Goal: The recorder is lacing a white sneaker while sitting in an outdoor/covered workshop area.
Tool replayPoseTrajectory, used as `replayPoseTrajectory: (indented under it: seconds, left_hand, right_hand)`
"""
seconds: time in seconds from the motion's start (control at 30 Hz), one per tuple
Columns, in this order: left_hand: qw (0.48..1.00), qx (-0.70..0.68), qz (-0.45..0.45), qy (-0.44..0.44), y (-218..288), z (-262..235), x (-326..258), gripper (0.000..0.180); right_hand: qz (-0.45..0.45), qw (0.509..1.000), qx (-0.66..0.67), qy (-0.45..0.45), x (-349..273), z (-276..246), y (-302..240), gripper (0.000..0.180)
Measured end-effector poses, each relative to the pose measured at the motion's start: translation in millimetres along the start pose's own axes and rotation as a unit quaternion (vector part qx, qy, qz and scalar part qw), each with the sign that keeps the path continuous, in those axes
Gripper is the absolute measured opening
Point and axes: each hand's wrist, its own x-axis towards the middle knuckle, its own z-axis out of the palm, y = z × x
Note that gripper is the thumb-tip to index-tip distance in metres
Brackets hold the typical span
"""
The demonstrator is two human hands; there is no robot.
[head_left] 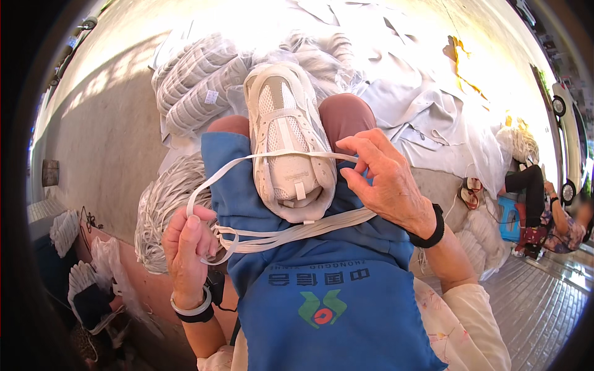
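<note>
A beige sneaker (291, 170) with mesh panels rests on my lap between my knees, its toe pointing away and its heel opening toward me. One flat white shoelace (272, 153) stretches across its tongue. My left hand (187, 238) pinches that shoelace between thumb and fingers, left of the shoe. To the right, my right hand (387, 179) has the other stretch at its curled fingers, thumb and index apart. Several loose laces (297, 234) lie in a bunch across the blue apron (328, 266), below the heel. The shoe touches neither hand.
Plastic-wrapped stacks of pale shoe parts (204, 80) lie on the floor ahead. A big bundle of white laces (164, 210) hangs at my left. Pale sheets (414, 117) spread at right. A person (557, 222) sits far right near a blue stool (508, 219).
</note>
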Motion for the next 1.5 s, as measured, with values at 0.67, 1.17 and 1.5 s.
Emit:
replayPoseTrajectory:
  seconds: [0.67,1.17,1.5]
  left_hand:
    - [0.701,0.647,0.289,-0.082,-54.7,66.9,34.5,0.082]
    - [0.995,0.070,0.066,0.024,2.9,21.7,39.8,0.021]
    - [0.923,-0.320,0.207,-0.057,80.1,8.9,55.8,0.015]
  right_hand:
    - [-0.023,0.988,-0.124,-0.089,-15.3,40.5,6.7,0.073]
    - [0.057,0.879,0.473,0.002,50.1,-84.2,-89.6,0.037]
    - [0.009,0.780,0.615,-0.114,62.8,-91.9,-100.0,0.035]
